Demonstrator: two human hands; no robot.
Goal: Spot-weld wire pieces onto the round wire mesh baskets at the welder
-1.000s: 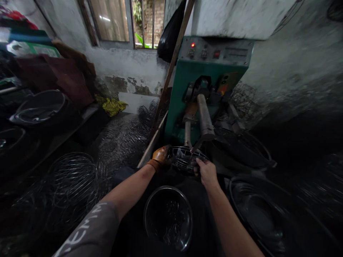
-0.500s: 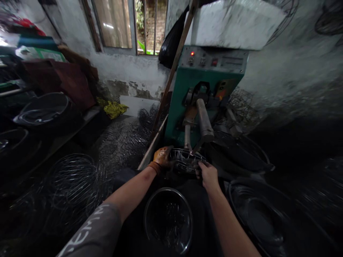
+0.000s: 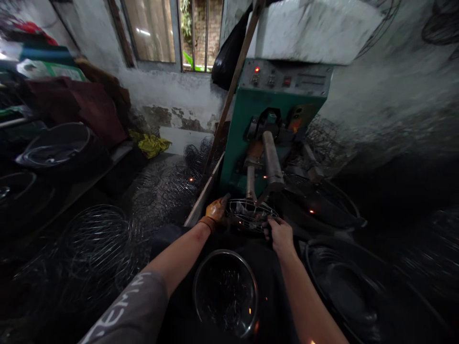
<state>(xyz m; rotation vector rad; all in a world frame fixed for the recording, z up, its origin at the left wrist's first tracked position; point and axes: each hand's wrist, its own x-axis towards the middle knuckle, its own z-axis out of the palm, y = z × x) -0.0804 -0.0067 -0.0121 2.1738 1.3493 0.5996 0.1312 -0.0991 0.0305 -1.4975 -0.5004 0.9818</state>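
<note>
Between my hands is a round wire basket, its rim right under the electrode tips of a green spot welder. My left hand, in an orange-brown glove, is closed on the basket's left side. On the right side, my right hand pinches the wire rim; its fingertips look dark and partly hidden. Below the basket, close to my body, sits a round metal bowl with small shiny wire pieces in it. Orange sparks are scattered around the welder and the bowl.
Wire frames lie heaped on the floor at left. A wooden board stands along the welder's left side. Dark basins are at right, and a black tub rests on a bench at left.
Sparks have appeared and flown outward from the welder. The basket has shifted or turned slightly between my hands, which keep their hold almost in place.
</note>
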